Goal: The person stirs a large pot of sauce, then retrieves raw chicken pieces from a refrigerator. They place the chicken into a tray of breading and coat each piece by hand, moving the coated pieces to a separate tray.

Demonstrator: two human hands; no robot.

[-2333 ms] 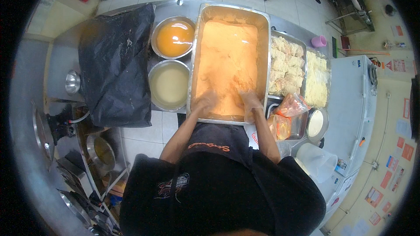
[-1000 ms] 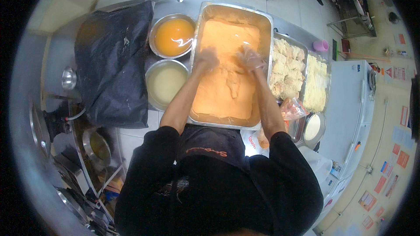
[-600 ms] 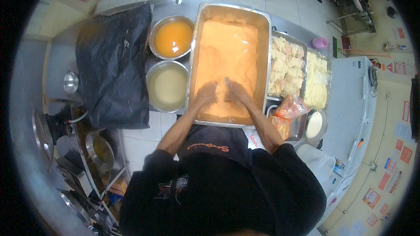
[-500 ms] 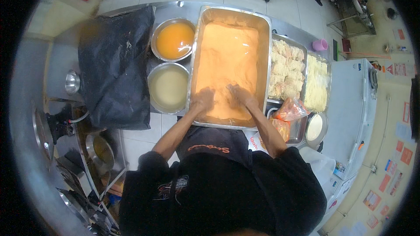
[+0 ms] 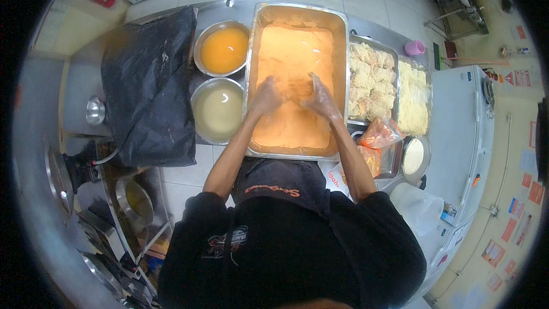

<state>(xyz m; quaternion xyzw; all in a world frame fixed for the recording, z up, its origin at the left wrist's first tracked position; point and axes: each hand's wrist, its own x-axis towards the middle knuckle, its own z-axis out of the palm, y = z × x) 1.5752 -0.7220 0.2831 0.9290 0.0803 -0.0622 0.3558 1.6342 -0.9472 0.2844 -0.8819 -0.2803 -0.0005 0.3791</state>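
Observation:
A deep steel pan (image 5: 343, 28) full of orange breading flour (image 5: 294, 129) stands in front of me. Both of my hands are down in it near the middle. My left hand (image 5: 266, 97) and my right hand (image 5: 322, 101) face each other, dusted with flour, cupped with thumbs raised apart from the fingers. Between them a loose heap of flour is smeared by motion; whether a piece of food lies inside it I cannot tell. The fingertips are partly buried or blurred.
Left of the pan sit a bowl of orange liquid (image 5: 224, 50), a bowl of cloudy liquid (image 5: 218, 110) and a black cover (image 5: 150, 88). To the right are a tray of breaded pieces (image 5: 372, 80), a pale-filled tray (image 5: 414, 100), an orange plastic bag (image 5: 380, 133) and a pink cup (image 5: 414, 47).
My hands have moved from the near part of the pan to its middle, pushing and lifting flour between them. The whole view has shifted slightly.

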